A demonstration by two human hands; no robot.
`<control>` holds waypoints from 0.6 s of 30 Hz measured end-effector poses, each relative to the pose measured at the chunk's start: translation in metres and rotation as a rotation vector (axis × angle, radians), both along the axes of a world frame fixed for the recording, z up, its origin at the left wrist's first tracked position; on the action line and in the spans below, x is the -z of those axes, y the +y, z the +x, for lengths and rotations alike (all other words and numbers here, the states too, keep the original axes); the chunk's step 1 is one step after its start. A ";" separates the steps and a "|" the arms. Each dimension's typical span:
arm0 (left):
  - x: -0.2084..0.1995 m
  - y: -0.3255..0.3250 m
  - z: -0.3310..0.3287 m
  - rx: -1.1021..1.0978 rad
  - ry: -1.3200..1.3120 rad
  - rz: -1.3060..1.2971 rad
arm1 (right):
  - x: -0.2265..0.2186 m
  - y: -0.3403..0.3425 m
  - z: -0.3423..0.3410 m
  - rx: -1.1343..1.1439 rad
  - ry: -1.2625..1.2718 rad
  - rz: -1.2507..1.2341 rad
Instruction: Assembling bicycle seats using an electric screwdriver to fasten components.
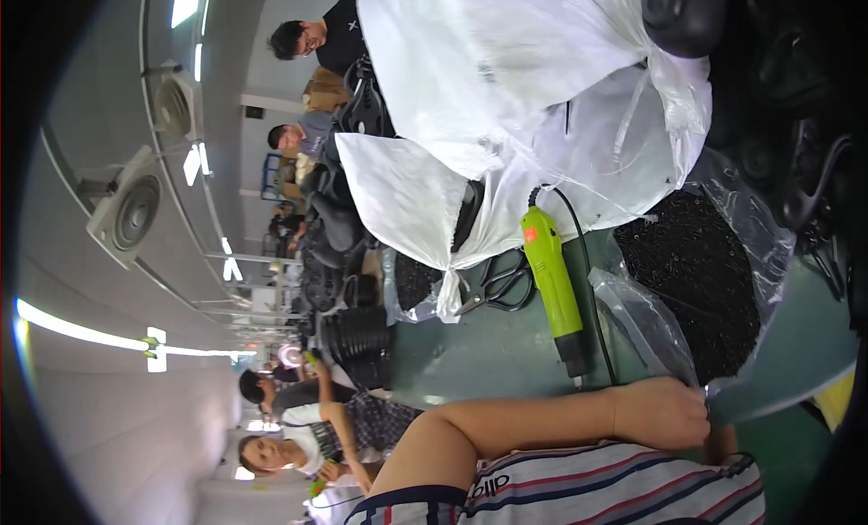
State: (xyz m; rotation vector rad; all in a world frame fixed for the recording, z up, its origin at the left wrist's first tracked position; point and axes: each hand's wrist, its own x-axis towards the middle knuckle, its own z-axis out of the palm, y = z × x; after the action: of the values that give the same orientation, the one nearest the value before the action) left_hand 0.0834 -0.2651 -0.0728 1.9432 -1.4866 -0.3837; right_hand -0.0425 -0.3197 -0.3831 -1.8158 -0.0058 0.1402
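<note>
My left hand (667, 418) is closed at the lower right, its arm reaching across from the left. A small shiny tip shows at its fingers; what it holds is hidden. Behind it only a small part of my right hand (721, 444) shows, its fingers out of sight. Just above my left forearm, a lime-green electric screwdriver (550, 276) with a black nose and cable lies on the green table (452, 362). Close to my left hand lies an open clear plastic bag (624, 312) with a heap of small black screws (692, 272).
Large white sacks (506, 82) cover the upper middle. Black-handled scissors (506, 285) lie beside the screwdriver. A smaller bag of dark small parts (416, 281) and stacked black parts (357, 344) are left of them. Black moulded parts (796, 100) fill the upper right. Several people sit along the left.
</note>
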 end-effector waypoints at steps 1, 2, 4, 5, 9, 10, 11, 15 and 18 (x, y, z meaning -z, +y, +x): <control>0.001 -0.001 -0.001 -0.026 0.046 -0.005 | -0.010 -0.023 -0.004 0.014 -0.004 -0.057; 0.000 0.001 0.001 -0.035 0.059 -0.022 | -0.024 -0.044 -0.007 0.031 -0.007 -0.114; 0.003 0.006 0.003 -0.067 0.103 -0.031 | -0.057 -0.083 -0.011 0.071 -0.014 -0.228; 0.001 -0.002 -0.003 0.004 0.101 -0.102 | -0.094 -0.112 -0.032 0.154 -0.022 -0.334; 0.002 0.008 0.000 -0.042 0.074 -0.141 | -0.226 -0.096 -0.057 0.153 -0.132 -0.422; 0.005 0.009 0.002 -0.012 0.032 -0.123 | -0.256 -0.097 -0.064 0.130 -0.082 -0.407; 0.001 0.009 0.005 0.010 0.105 -0.081 | -0.285 -0.096 -0.068 0.104 -0.148 -0.437; -0.041 0.023 -0.006 0.095 0.343 -0.277 | -0.399 -0.085 -0.071 0.131 -0.276 -0.700; -0.071 0.056 -0.048 0.217 0.415 -0.489 | -0.450 -0.074 -0.084 0.310 -0.424 -0.667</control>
State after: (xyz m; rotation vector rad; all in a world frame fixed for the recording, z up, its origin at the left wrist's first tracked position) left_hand 0.0355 -0.2094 -0.0017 1.2387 -1.3591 -0.4377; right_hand -0.1266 -0.3939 0.0673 -2.4506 0.0251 -0.5220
